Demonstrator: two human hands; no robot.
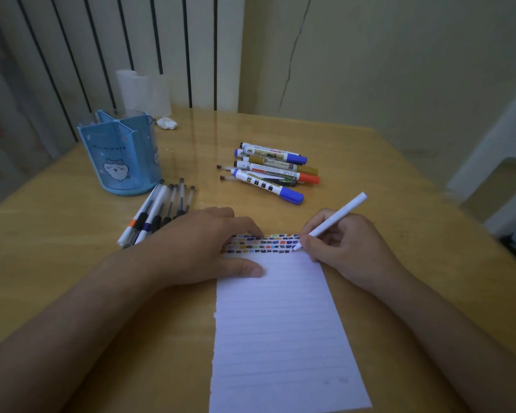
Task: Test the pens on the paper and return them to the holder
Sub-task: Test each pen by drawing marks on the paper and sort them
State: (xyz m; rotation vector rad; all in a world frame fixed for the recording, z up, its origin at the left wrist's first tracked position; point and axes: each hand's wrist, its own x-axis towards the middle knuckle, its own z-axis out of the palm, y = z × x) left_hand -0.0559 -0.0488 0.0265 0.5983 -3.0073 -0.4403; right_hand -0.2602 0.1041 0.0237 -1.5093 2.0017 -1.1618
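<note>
A lined white paper lies on the wooden table, its top strip filled with rows of small coloured marks. My right hand grips a white pen with its pinkish tip on the paper's top right corner. My left hand presses flat on the paper's upper left edge. The blue pen holder with a cartoon face stands at the far left. Several thin pens lie in front of it. A pile of thick markers lies beyond the paper.
A crumpled white tissue lies behind the holder, near a white paper roll at the table's back edge. A radiator and wall stand behind the table. The table's right edge runs diagonally past my right hand.
</note>
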